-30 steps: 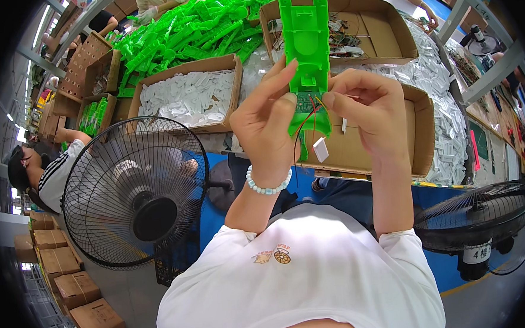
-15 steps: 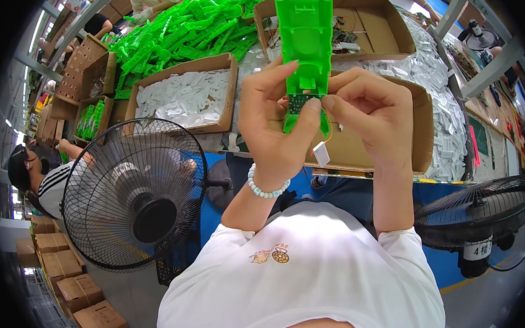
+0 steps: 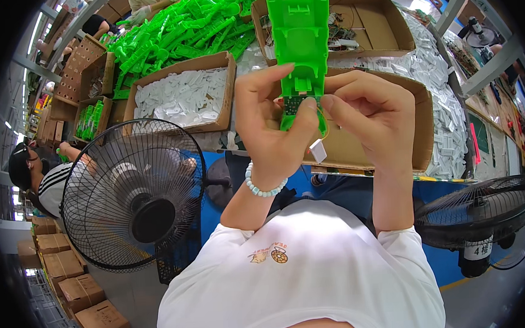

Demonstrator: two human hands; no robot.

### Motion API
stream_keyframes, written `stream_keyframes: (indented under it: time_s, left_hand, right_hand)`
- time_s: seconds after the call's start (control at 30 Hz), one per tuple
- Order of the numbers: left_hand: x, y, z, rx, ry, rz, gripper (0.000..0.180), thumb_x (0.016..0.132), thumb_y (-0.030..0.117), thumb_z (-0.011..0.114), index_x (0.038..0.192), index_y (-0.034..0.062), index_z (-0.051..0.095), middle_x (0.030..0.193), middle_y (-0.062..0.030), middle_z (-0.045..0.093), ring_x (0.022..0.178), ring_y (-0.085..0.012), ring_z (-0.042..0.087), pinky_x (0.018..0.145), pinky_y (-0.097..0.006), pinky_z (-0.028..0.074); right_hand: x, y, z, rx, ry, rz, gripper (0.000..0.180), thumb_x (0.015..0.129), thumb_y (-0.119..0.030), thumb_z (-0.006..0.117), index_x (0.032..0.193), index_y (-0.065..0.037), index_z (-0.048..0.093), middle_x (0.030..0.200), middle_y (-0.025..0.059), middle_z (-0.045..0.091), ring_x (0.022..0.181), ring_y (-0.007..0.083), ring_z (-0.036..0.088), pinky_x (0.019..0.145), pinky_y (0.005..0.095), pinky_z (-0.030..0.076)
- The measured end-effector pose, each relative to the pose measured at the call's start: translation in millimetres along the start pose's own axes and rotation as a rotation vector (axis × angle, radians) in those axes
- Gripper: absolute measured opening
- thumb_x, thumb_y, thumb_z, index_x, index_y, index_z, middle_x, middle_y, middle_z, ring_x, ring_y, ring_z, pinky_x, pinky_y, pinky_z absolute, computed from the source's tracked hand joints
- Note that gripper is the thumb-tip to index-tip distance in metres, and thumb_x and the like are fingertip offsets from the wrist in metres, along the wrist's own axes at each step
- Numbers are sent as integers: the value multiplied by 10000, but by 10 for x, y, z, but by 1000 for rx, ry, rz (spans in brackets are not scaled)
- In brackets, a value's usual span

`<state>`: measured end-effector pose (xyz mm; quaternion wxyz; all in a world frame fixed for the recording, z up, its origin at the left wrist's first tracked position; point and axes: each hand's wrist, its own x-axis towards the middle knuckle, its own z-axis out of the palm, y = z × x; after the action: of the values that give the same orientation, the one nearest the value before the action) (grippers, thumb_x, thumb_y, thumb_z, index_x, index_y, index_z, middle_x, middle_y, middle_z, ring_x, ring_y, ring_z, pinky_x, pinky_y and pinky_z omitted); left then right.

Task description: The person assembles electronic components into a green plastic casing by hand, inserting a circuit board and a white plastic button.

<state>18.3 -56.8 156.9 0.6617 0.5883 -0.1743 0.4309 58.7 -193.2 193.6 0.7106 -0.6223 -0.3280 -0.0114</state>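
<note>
Green plastic housing (image 3: pixel 299 40), long and flat, held upright in front of the chest and above a cardboard box (image 3: pixel 418 126). Left hand (image 3: pixel 269 131) is closed around the housing's lower end, thumb across the front. Right hand (image 3: pixel 370 114) is curled, its fingertips pinching at a small dark circuit board (image 3: pixel 295 104) set into the housing's base; thin wires and a small white connector (image 3: pixel 318 150) hang just below. A beaded bracelet (image 3: pixel 262 186) circles the left wrist. Behind, the surface (image 3: pixel 449 95) carries a box of white parts (image 3: pixel 182 97), a box of wired components (image 3: pixel 374 27) and a heap of green mouldings (image 3: pixel 178 32). A black fan (image 3: pixel 130 194) stands at the left, a second fan (image 3: pixel 485 223) at the right.
</note>
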Motion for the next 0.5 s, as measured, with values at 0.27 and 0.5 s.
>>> stream_keyframes:
  time_s: [0.27, 0.5]
  left_hand:
    - [-8, 0, 1, 37, -8, 24, 420, 790, -85, 611, 1178, -39, 460, 1114, -151, 567, 949, -172, 623, 771, -283, 523]
    - [-27, -3, 26, 78, -11, 92, 411, 785, -93, 608, 1168, -43, 466, 1113, -164, 564, 939, -181, 624, 780, -289, 527]
  right_hand:
    - [-22, 34, -7, -76, 19, -59, 71, 741, 5, 703, 764, 62, 667, 827, 97, 712, 677, 100, 627, 621, 234, 496]
    - [-44, 53, -3, -108, 21, -141, 65, 731, 18, 694, 770, 64, 669, 818, 95, 712, 669, 108, 642, 613, 232, 498]
